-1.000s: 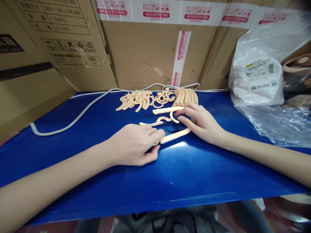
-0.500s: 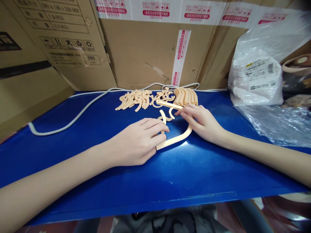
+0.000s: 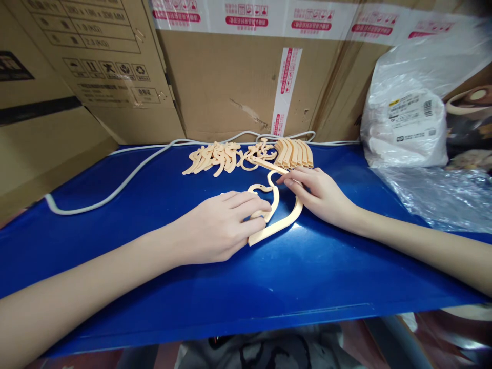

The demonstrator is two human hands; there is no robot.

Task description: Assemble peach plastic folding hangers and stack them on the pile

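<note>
A beige plastic clothes hanger [image 3: 282, 222] lies in front of me on the blue table, its long bent arm curving from my left fingers up to my right ones. My right hand [image 3: 317, 193] is closed on it near the hook [image 3: 270, 178], thumb and fingers together. My left hand [image 3: 226, 225] is closed, with fingertips on a short curved beige piece [image 3: 274, 201] inside the bend of the arm. The hanger's lower end emerges beside these fingers. Another beige looped piece [image 3: 258, 187] shows just beyond them, partly hidden by the hand.
Behind lie a loose heap of curved beige pieces [image 3: 215, 158], a cluster of hooks [image 3: 263, 149] and a neat stack of hanger arms [image 3: 294, 152]. A white cable [image 3: 138, 174] runs along the back. Cardboard boxes [image 3: 230, 87] and a plastic-wrapped bundle [image 3: 407, 120] border the blue table [image 3: 307, 277].
The short curved piece has shifted right and towards me, closer to the long arm. The hanger has turned slightly; my left fingers moved a little right. My right hand has barely moved.
</note>
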